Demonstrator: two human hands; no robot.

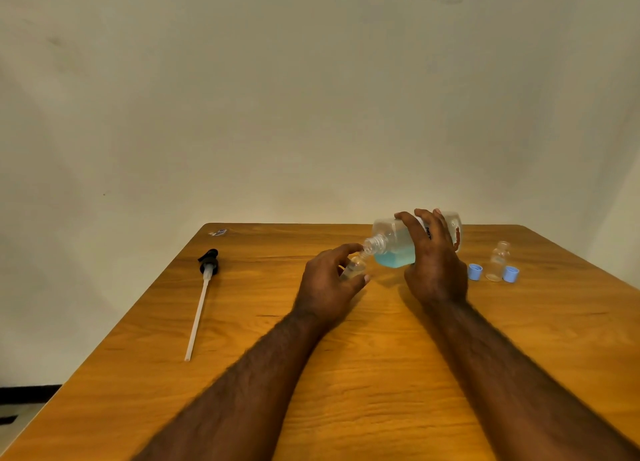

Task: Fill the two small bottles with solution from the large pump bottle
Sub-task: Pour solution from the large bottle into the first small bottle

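The large bottle (398, 242), half full of blue liquid, lies tipped sideways in the right hand (433, 263), its open neck touching the mouth of 1 small bottle (355, 266) gripped by the left hand (325, 287). Another small bottle (498, 261) stands on the surface (381, 356) between 2 blue caps (475, 272). The pump (204, 287) lies left.

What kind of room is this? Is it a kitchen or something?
Probably just a plain indoor room used as a work spot; I can't tell more. All that shows is a wooden table against a bare wall, with a small bottle, blue caps and a loose pump on it.
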